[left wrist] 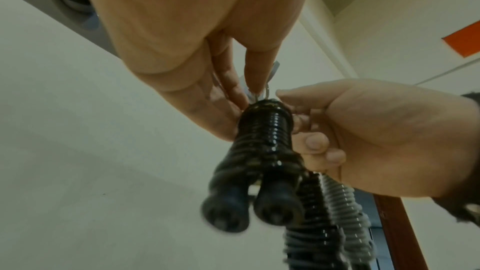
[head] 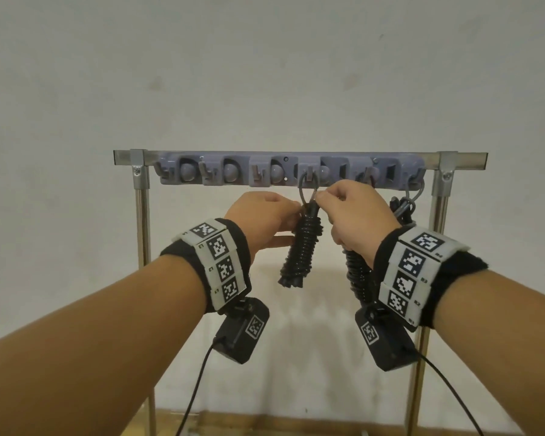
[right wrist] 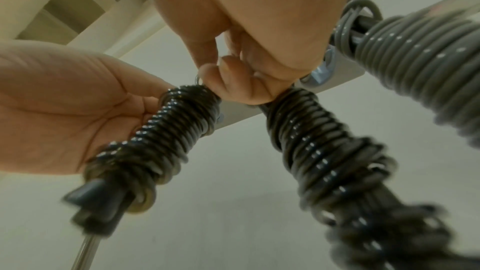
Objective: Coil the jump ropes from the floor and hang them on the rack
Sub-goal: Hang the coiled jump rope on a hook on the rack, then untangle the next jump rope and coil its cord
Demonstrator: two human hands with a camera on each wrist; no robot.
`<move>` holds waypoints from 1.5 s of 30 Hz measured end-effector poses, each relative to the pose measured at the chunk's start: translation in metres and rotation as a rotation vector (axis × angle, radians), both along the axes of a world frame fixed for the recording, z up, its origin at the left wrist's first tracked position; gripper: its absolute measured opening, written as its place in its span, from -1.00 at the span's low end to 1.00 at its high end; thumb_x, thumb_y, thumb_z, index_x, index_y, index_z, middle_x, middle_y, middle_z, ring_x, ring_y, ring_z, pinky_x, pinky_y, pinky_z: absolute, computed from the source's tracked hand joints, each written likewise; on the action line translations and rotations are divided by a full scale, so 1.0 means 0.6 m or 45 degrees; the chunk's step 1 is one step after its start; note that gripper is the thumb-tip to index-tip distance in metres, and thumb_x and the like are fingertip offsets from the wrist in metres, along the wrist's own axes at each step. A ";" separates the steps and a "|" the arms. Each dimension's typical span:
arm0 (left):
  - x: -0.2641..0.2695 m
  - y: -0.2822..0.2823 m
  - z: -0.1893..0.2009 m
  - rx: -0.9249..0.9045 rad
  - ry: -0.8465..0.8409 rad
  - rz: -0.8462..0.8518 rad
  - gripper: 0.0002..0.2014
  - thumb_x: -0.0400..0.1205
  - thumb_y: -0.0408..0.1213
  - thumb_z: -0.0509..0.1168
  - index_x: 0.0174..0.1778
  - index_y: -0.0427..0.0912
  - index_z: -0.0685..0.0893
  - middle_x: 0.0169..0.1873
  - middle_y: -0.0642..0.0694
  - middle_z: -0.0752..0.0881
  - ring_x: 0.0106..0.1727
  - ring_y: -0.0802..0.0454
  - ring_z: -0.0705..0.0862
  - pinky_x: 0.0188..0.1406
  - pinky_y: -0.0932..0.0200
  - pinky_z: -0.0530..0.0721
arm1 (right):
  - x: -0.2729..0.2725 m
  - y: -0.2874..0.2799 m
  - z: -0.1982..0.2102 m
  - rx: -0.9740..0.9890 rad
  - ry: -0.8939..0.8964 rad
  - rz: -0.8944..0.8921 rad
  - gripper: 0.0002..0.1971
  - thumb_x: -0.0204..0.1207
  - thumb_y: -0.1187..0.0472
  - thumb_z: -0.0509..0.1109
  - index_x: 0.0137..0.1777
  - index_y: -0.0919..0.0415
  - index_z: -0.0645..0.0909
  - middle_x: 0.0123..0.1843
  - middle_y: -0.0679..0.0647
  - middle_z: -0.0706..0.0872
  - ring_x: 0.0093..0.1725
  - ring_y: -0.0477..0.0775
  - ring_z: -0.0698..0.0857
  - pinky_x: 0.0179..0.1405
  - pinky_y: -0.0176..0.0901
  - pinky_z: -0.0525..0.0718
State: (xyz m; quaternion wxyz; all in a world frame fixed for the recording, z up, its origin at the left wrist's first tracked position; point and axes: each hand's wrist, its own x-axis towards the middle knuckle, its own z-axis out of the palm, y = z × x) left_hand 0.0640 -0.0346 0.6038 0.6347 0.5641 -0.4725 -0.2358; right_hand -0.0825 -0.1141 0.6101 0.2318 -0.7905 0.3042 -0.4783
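- Nearest the head camera: two bare forearms, each with a marker band (head: 222,262) at the wrist and a black camera box (head: 243,330) slung beneath, cable trailing down.
- Left hand (head: 261,220) raised beside a black coiled rope (head: 302,247), fingers (left wrist: 228,81) together and nearly straight, tips touching the top of the bundle; whether pinching or only steadying, cannot tell.
- Right hand (head: 356,215) on the other side of that rope, thumb and forefinger pinched on the thin loop (head: 307,190) above the bundle, remaining fingers (left wrist: 317,143) curled in.
- Loop passing over a hook (head: 309,173) near the middle of the grey rack (head: 291,168); bundle hanging below it, between the two hands, two handle ends (left wrist: 249,210) pointing down.
- Second black coiled rope (right wrist: 319,151) hanging just right of the first, its top hidden behind the right hand, lower part blurred.
- Grey coiled rope (right wrist: 420,54) hanging further right, its loops over the hook (head: 417,176) at the rack's right end.
- Rack fixed along the top bar of a metal frame (head: 142,196), upright posts at both sides, pale wall (head: 265,73) behind.
- Strip of brown floor (head: 296,423) at the bottom edge of the head view.
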 end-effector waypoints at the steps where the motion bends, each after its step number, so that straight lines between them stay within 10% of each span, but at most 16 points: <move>1: 0.001 0.008 -0.007 0.005 -0.018 0.032 -0.87 0.74 -0.35 0.43 0.13 -0.33 0.79 -0.01 -0.24 0.89 0.05 -0.10 0.90 0.14 -0.13 0.89 | -0.007 0.008 -0.006 -0.001 0.021 -0.007 -0.79 0.70 -0.09 0.29 0.02 0.02 0.64 -0.32 0.00 0.68 -0.49 0.01 0.63 -0.33 0.02 0.73; 7: -0.011 0.066 -0.083 0.171 -0.235 0.129 -0.91 0.74 -0.32 0.40 0.06 -0.20 0.81 0.03 -0.17 0.87 0.01 -0.04 0.90 -0.03 -0.01 0.92 | -0.055 0.066 -0.063 0.037 0.154 0.062 -0.77 0.74 -0.12 0.25 0.23 -0.03 0.56 -0.17 0.05 0.76 -0.58 -0.13 0.67 -0.66 -0.25 0.59; 12: -0.038 0.102 -0.214 0.382 -0.373 -0.064 -0.90 0.72 -0.32 0.41 -0.05 -0.17 0.83 -0.05 -0.10 0.90 -0.10 -0.04 0.93 -0.10 0.01 0.89 | -0.089 0.095 -0.160 0.179 0.270 0.141 -0.74 0.72 -0.08 0.29 0.26 0.00 0.65 -0.02 0.01 0.79 -0.30 -0.01 0.85 -0.41 -0.08 0.83; 28: -0.159 0.177 -0.827 1.395 -1.520 -1.114 -0.75 0.83 -0.04 0.22 0.35 0.04 0.70 0.18 0.00 0.75 0.07 -0.06 0.68 -0.01 0.03 0.59 | -0.176 0.136 -0.761 0.579 1.476 0.354 -0.67 0.74 -0.08 0.26 0.23 0.04 0.78 -0.03 -0.01 0.86 -0.09 -0.05 0.79 -0.16 -0.16 0.69; 38: -0.153 0.135 -1.067 1.480 -1.551 -1.182 -0.85 0.84 -0.20 0.18 -0.06 0.02 0.50 -0.28 0.09 0.48 -0.34 0.10 0.46 -0.41 0.19 0.33 | -0.174 0.102 -0.978 0.816 1.853 0.629 -0.64 0.77 -0.07 0.24 0.37 0.05 0.71 0.20 0.01 0.78 0.11 0.07 0.73 0.11 -0.02 0.74; 45: -0.119 0.094 -1.154 1.618 -1.452 -1.162 -0.76 0.80 -0.23 0.23 0.37 0.06 0.63 0.00 0.03 0.64 -0.08 -0.02 0.59 -0.23 0.14 0.49 | -0.159 0.066 -1.071 0.916 1.864 0.629 -0.67 0.76 -0.05 0.24 0.37 0.01 0.70 0.11 -0.08 0.74 -0.02 -0.05 0.68 -0.24 -0.21 0.58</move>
